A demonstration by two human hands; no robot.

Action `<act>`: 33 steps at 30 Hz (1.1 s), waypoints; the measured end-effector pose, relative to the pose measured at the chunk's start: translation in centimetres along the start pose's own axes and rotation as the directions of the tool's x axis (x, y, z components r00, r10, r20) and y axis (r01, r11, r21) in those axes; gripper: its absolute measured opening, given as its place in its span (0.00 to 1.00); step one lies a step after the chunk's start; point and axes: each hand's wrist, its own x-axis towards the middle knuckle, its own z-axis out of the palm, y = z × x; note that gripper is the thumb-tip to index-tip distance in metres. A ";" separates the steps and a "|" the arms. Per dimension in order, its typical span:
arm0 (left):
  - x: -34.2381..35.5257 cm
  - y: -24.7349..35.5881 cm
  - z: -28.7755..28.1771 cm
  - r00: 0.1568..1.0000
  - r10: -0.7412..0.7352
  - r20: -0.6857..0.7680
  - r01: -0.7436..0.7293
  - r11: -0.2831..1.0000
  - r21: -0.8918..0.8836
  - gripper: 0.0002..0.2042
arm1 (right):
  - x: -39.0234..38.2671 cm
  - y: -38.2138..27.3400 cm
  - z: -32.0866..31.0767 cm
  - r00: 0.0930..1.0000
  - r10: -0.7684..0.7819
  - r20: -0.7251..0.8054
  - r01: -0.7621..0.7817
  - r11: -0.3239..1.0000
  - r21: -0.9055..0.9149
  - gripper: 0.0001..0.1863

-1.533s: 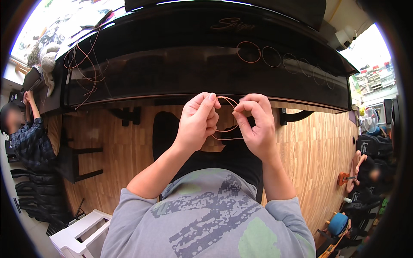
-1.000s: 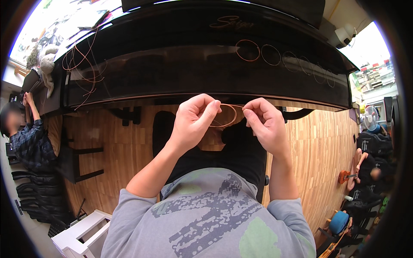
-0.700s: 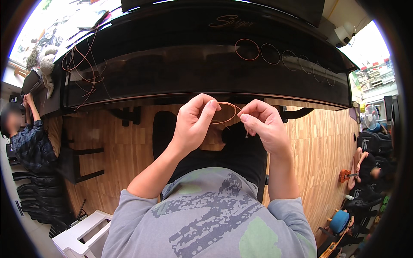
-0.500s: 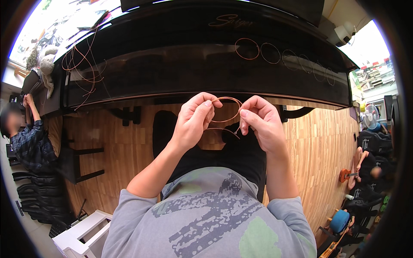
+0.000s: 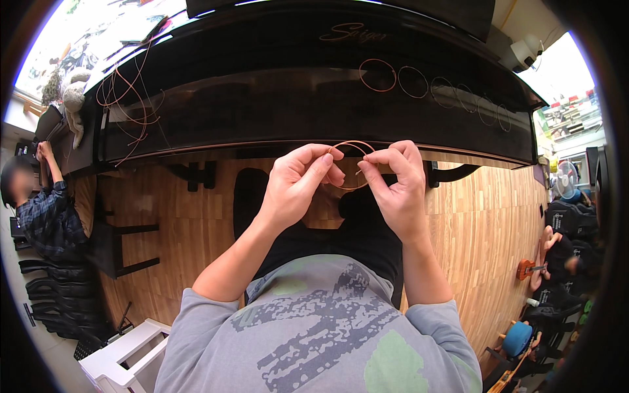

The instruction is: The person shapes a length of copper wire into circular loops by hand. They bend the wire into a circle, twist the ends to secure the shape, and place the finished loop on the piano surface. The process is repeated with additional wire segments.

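The left grip (image 5: 298, 180) hides the nine o'clock side of the copper-coloured wire coil (image 5: 354, 142), and the right grip (image 5: 396, 183) covers part of its three o'clock side; its turns are too fine to count. Toward two o'clock, the farthest rings (image 5: 499, 112) nearly vanish against the black piano (image 5: 249, 118). At ten, glare washes out the clutter (image 5: 56, 69). The grey shirt (image 5: 314, 327) at six and white stand (image 5: 121, 357) at eight run off the lower edge.

white glare at upper left and right, soft sheen on black panel (image 5: 236, 108), dark fisheye rim
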 end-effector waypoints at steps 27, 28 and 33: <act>-0.2 1.7 0.6 0.993 -0.070 0.094 0.029 0.923 0.384 0.08 | -0.4 -0.9 -0.8 0.910 0.332 0.247 -0.409 0.808 0.424 0.03; -0.2 1.6 0.6 0.997 -0.022 0.075 -0.014 0.891 0.454 0.07 | -0.2 -0.6 -1.1 0.899 0.335 0.281 -0.430 0.797 0.424 0.04; 0.2 1.3 0.7 0.948 0.293 0.124 -0.297 0.670 0.680 0.06 | 0.2 0.6 -1.2 0.854 0.358 0.378 -0.504 0.750 0.427 0.05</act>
